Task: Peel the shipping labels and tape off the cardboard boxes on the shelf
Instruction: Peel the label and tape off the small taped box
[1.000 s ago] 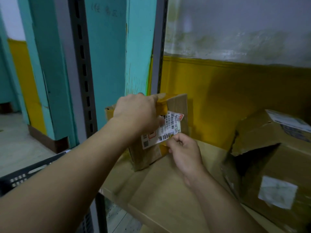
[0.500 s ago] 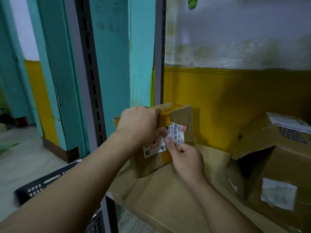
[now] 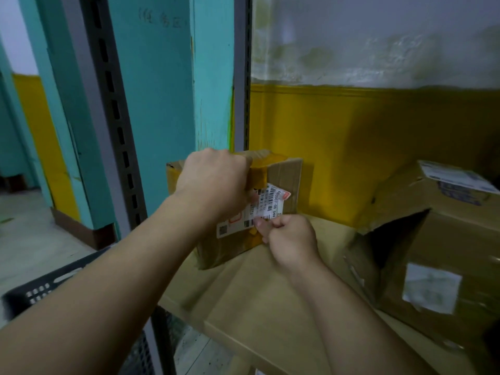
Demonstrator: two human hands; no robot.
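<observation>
Here the left hand (image 3: 216,182) grips the box (image 3: 286,174); the right hand (image 3: 290,239) pinches the thin, probably tear-prone label (image 3: 270,201) by its lower edge.

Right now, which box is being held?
The small yellow-taped box on the left: the left hand grips its top while the right hand pinches its label. The big dented box on the right sits untouched.

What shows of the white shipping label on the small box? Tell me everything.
The shipping label is white paper with black barcodes and a red mark at its upper right corner. It sits slanted on the small box. The left hand covers its upper left; the right hand pinches its lower edge.
</observation>
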